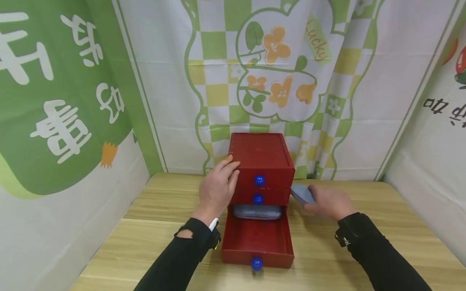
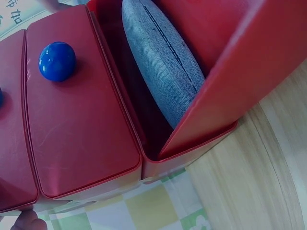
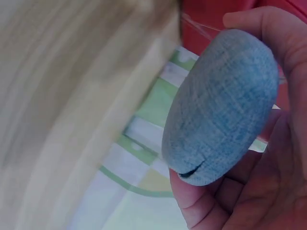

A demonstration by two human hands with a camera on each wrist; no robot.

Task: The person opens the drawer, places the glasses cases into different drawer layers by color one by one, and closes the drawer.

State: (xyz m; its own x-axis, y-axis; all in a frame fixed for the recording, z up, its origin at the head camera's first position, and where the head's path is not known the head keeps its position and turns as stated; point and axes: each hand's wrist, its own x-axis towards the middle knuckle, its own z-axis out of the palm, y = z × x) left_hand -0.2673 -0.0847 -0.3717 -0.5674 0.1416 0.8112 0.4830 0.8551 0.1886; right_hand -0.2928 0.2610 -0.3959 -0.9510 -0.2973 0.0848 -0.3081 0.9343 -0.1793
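A red cabinet of three small drawers (image 1: 262,150) with blue round knobs stands on the table. Its bottom drawer (image 1: 256,238) is pulled out. Inside, toward the back, lies a grey-blue fabric glasses case (image 1: 257,211); its dark seam shows on the case (image 2: 165,52) in the left wrist view. My left hand (image 1: 218,188) rests against the cabinet's left side, fingers near the upper front edge. To the right of the cabinet, my right hand (image 1: 331,202) holds a second grey-blue glasses case (image 1: 303,194) between thumb and fingers. That case (image 3: 220,105) fills the middle of the right wrist view.
The wooden table (image 1: 156,234) runs out on both sides of the cabinet. Behind it hangs a green and white patterned curtain (image 1: 214,97), close to the cabinet's back. Cloth walls (image 1: 69,121) close in the left and right sides.
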